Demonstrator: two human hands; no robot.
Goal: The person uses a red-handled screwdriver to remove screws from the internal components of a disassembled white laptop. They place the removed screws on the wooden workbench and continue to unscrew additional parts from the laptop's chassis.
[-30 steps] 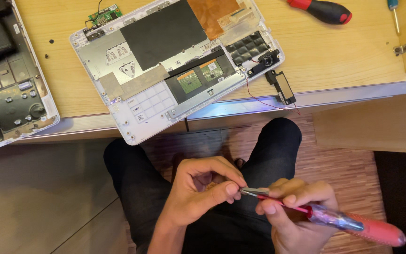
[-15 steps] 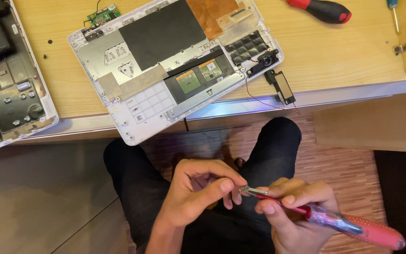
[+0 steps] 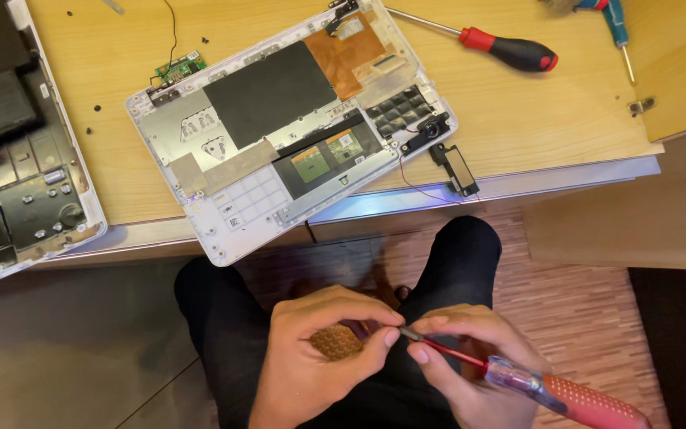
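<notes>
A screwdriver (image 3: 533, 385) with a see-through purple and red handle is lying slanted over the person's lap. Its thin metal tip is pointing up and left. A small brown piece (image 3: 335, 342) with a dotted, bumpy face is sitting just beside the tip, half hidden.

Red-shafted, clear-and-red-handled screwdriver (image 3: 549, 389); white opened laptop shell (image 3: 279, 127), black and copper patches; red-and-black screwdriver (image 3: 510, 49); pale wooden desk (image 3: 565, 111).

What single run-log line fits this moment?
left hand: pinching screwdriver tip | right hand: holding red screwdriver | opened laptop shell: on desk
</notes>
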